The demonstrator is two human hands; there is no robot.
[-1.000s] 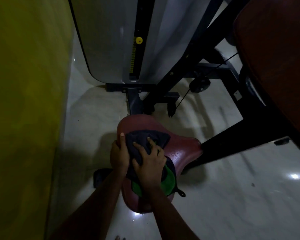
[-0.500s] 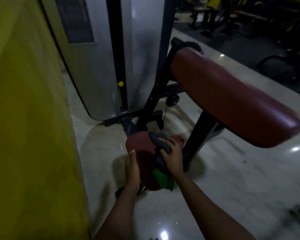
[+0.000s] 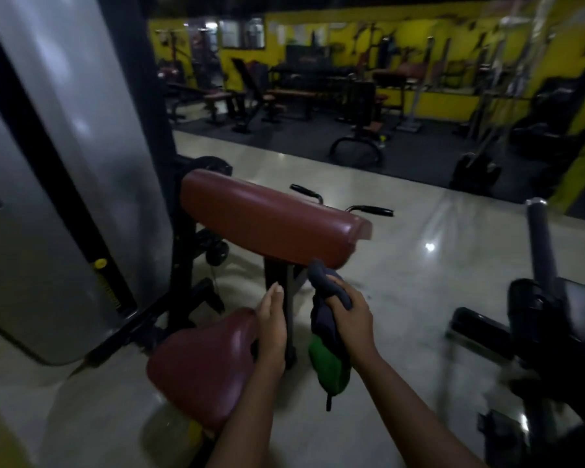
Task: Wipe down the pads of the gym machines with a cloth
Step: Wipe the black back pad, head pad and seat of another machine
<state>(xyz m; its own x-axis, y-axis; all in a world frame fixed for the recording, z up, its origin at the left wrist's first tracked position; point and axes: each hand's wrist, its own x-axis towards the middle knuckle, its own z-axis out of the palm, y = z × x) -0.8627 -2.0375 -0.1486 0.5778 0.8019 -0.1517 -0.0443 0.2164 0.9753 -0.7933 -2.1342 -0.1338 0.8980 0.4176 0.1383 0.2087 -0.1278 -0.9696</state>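
Note:
A dark red seat pad (image 3: 200, 366) sits low in front of me. Above and behind it is a long dark red arm pad (image 3: 267, 224) on a black post. My left hand (image 3: 271, 327) rests flat against the seat pad's right edge, fingers straight. My right hand (image 3: 350, 317) is lifted off the seat, to its right, and grips a bunched dark blue and green cloth (image 3: 326, 346). The cloth's top end reaches just under the arm pad's near edge; its green end hangs down.
A grey weight-stack cover (image 3: 58, 184) with a yellow pin (image 3: 99, 263) stands at left. Black handles (image 3: 368, 209) stick out behind the arm pad. Another black machine (image 3: 551, 319) is at right. Pale glossy floor (image 3: 419, 265) lies between; benches and racks fill the far room.
My head has come up from the seat to the room. My right hand has lifted the cloth off the seat pad. My left hand moved to the seat's right edge.

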